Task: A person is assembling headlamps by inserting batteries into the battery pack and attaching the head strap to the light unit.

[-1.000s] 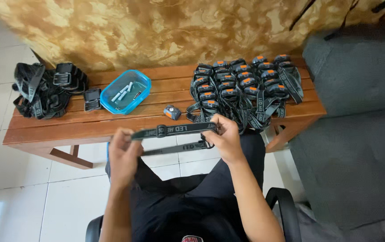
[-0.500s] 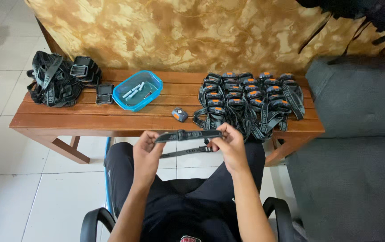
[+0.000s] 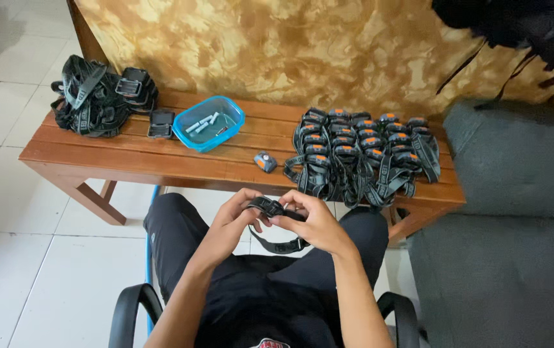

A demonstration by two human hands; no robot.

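Note:
Both hands hold a black elastic headband strap [image 3: 275, 240] over my lap, just in front of the wooden bench [image 3: 128, 161]. My left hand [image 3: 235, 219] pinches its left end, and my right hand [image 3: 312, 222] grips the right part, with the two hands close together. A loop of the strap hangs below my fingers. A small grey and orange headlamp unit [image 3: 264, 162] lies alone on the bench, beyond my hands.
Several assembled headlamps [image 3: 360, 154] with orange fronts lie in rows at the bench's right. A blue plastic tub [image 3: 209, 122] holds batteries. A heap of black straps [image 3: 96, 96] sits at the left end. A grey sofa [image 3: 515, 225] stands on the right.
The strap was stretched out straight between my hands; now my hands have come together and the strap is bunched and looped between them. The view has shifted to the left.

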